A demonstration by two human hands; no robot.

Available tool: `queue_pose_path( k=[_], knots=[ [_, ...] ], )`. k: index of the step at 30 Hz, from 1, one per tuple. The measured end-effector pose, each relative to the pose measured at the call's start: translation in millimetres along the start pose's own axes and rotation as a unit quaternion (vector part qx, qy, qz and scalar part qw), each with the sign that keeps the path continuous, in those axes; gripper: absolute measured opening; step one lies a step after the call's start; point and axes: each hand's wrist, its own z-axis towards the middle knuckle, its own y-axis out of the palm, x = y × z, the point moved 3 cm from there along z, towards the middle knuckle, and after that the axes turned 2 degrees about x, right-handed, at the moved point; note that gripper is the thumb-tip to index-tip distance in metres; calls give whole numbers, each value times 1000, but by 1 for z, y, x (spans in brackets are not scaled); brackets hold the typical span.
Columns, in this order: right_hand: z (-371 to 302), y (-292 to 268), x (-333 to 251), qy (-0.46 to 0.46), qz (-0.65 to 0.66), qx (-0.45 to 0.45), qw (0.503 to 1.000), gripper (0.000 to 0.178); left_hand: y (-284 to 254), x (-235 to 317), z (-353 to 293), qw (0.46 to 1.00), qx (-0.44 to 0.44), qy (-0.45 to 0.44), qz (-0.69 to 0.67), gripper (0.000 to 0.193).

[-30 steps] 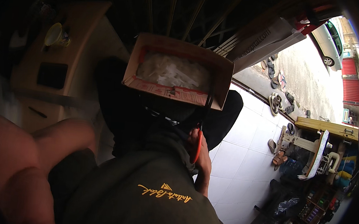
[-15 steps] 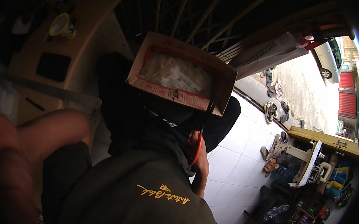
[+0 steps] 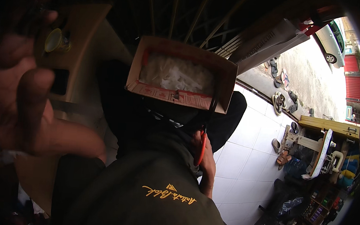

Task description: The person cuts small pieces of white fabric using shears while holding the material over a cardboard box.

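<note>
My left hand (image 3: 16, 91) is raised large and close at the left, its fingers spread and nothing in them. Down by my right thigh, my right hand (image 3: 209, 161) is closed on a pair of scissors (image 3: 203, 150) with red-orange handles. Their dark blades point up, crossing the right end of a cardboard box (image 3: 152, 91). That open box stands in front of my dark-clothed legs. Inside it lies a heap of whitish, translucent scraps (image 3: 176, 76), too dim to name.
At the left, a wooden table (image 3: 88, 42) bears a yellow-rimmed tub (image 3: 53, 40) and a flat black object (image 3: 59, 82). Dark metal bars rise behind the box. Rightward lie white floor tiles (image 3: 245, 139), footwear (image 3: 279, 102) and a sewing machine (image 3: 334, 160).
My left arm has swung up, bringing the open hand into view in front of the table. My right hand stays on the scissors beside the box.
</note>
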Motion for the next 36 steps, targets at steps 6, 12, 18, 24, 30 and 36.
queue_pose_path(
  k=[6, 12, 18, 24, 30, 36],
  knots=[
    [5, -1, 7, 2, 74, -13, 997, 32, 92, -186, -130, 785, -385, -427, 230, 21],
    [6, -6, 20, -52, 271, -16, 961, 27, 121, -301, -255, 731, -464, -385, 319, 27],
    [-1, -23, 13, -41, 273, -43, 960, 45, 135, -280, -235, 555, -635, -352, 406, 29],
    [-8, -44, 10, -73, 284, -77, 953, 47, 109, -321, -265, 751, -346, -506, 244, 33],
    [-8, -44, 9, -110, 299, -60, 946, 42, 132, -278, -217, 687, -530, -337, 366, 38],
    [-15, -37, -2, -103, 257, -10, 961, 43, 129, -289, -230, 678, -594, -288, 325, 42]
  ],
)
